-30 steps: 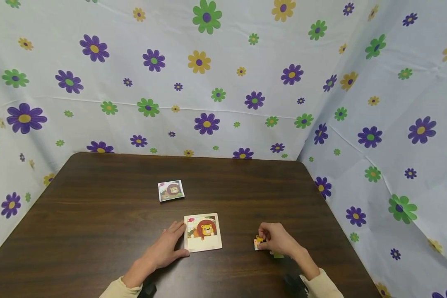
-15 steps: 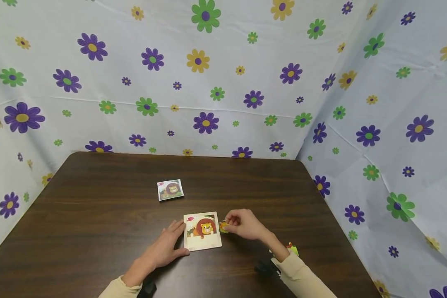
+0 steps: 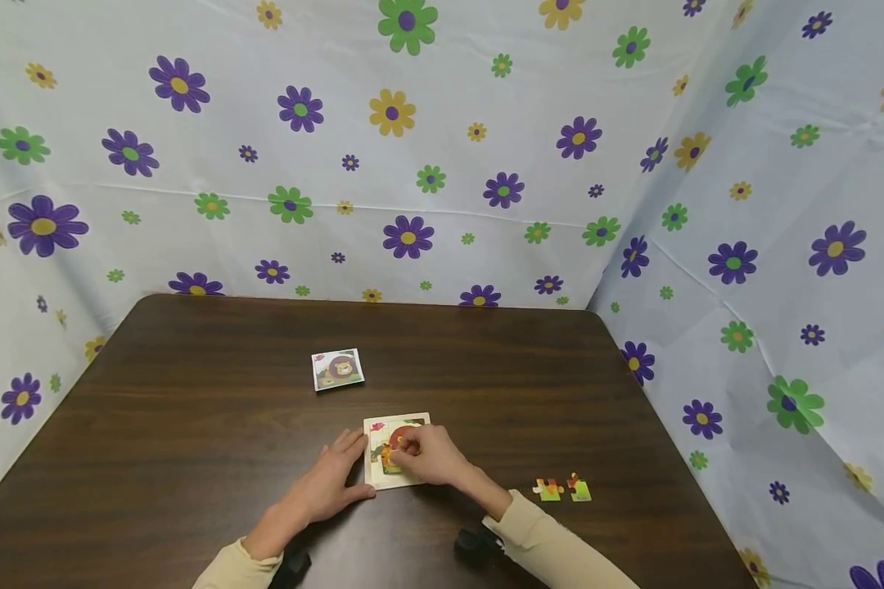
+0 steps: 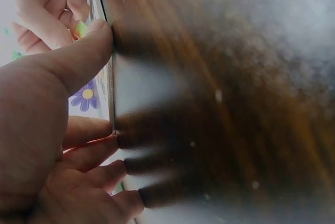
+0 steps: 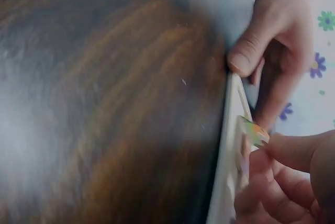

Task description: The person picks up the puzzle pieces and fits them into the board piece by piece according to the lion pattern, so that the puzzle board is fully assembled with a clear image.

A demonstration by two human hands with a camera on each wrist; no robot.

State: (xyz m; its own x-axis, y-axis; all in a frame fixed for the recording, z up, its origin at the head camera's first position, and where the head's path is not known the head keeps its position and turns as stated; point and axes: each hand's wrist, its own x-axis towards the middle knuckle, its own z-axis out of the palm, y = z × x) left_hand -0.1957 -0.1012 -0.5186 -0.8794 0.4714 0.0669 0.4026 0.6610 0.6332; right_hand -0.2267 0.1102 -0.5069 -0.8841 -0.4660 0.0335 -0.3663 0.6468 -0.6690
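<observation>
A jigsaw puzzle board (image 3: 372,474) with a pale frame and a partly filled lion picture lies on the table. My left hand (image 3: 324,483) rests at its left side, fingers spread, thumb and fingertips touching the edge. Over the board, my right hand (image 3: 433,456) pinches a puzzle piece (image 5: 255,132) with green and orange on it, between thumb and fingers. The piece is tilted above the lower part of the board in the right wrist view. The right hand hides much of the lion picture.
Two loose puzzle pieces, one orange and green (image 3: 548,489) and one green with red (image 3: 579,488), lie to the right on the dark wooden table (image 3: 191,409). A lion picture card (image 3: 337,370) lies behind the board. Flowered cloth (image 3: 442,147) hangs behind the table.
My right hand has picked up a puzzle piece at the right and carried it left over the board. Two pieces it covered now show. The left hand has stayed at the board's edge.
</observation>
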